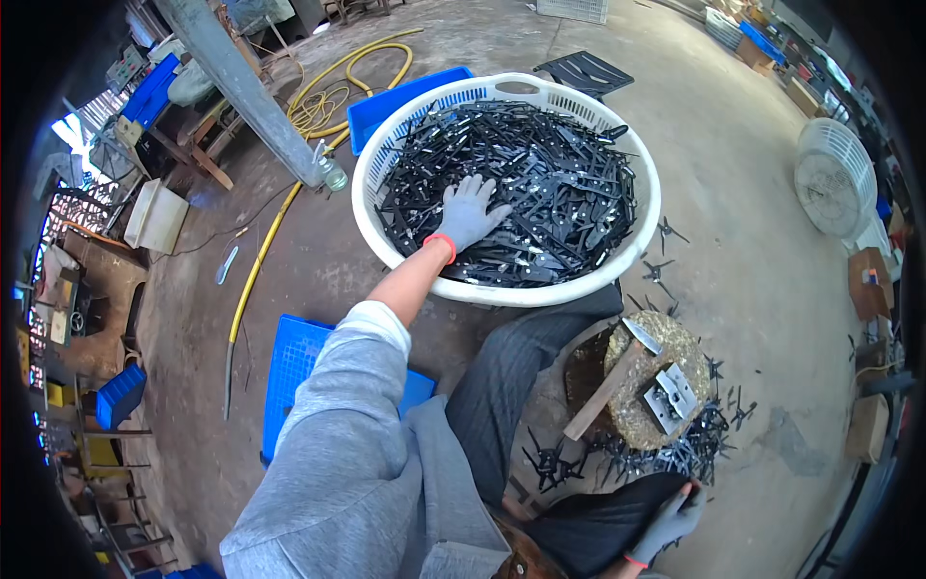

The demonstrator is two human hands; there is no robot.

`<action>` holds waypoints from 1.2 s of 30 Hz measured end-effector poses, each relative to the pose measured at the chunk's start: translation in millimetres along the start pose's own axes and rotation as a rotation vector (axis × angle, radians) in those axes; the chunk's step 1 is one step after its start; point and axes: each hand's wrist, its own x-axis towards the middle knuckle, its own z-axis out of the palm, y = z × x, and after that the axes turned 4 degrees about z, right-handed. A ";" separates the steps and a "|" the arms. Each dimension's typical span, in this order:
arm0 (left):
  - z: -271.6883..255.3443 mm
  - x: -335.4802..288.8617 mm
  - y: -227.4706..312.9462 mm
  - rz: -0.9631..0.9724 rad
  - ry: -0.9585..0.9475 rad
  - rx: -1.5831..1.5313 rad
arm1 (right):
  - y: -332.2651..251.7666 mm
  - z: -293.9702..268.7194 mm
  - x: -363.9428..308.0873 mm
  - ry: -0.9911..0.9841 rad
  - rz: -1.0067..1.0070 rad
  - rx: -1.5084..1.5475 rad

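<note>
My left hand (467, 214), in a grey glove with a red cuff, lies with fingers spread on a heap of thin black metal-looking parts (550, 183). The heap fills a big round white plastic basket (648, 207). Low on the right, beside my knee, my right hand (675, 526) wears the same kind of glove. Its fingers are curled together, and what they may hold is hidden. Ahead of it stands a round chopping-block-like stump (625, 425) bearing a metal fixture (670, 397) and a hammer (617, 376) with a wooden handle.
Loose black parts (690, 444) pile around the stump's foot. A blue crate (299, 357) lies left of my leg, and a blue tray (386, 111) sits behind the basket. A yellow hose (253, 280) crosses the floor by a grey post (241, 87). Another white basket (834, 183) stands right.
</note>
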 end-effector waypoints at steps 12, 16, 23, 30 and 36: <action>-17.2 -62.3 -47.8 -0.293 0.320 0.086 | -2.8 -3.4 0.4 0.009 -0.020 0.065; -11.6 -53.0 -72.6 -0.503 0.014 -0.135 | -0.4 3.7 2.3 -0.003 -0.023 -0.007; 16.5 8.2 -119.5 -0.406 0.180 -0.029 | -10.9 6.1 6.7 0.046 0.035 -0.038; -7.0 60.0 -187.9 -0.144 0.331 0.388 | -45.9 -0.7 12.0 0.084 -0.022 0.012; -19.6 95.1 -207.4 -0.100 -0.233 0.572 | -54.9 10.2 17.5 0.057 -0.033 -0.070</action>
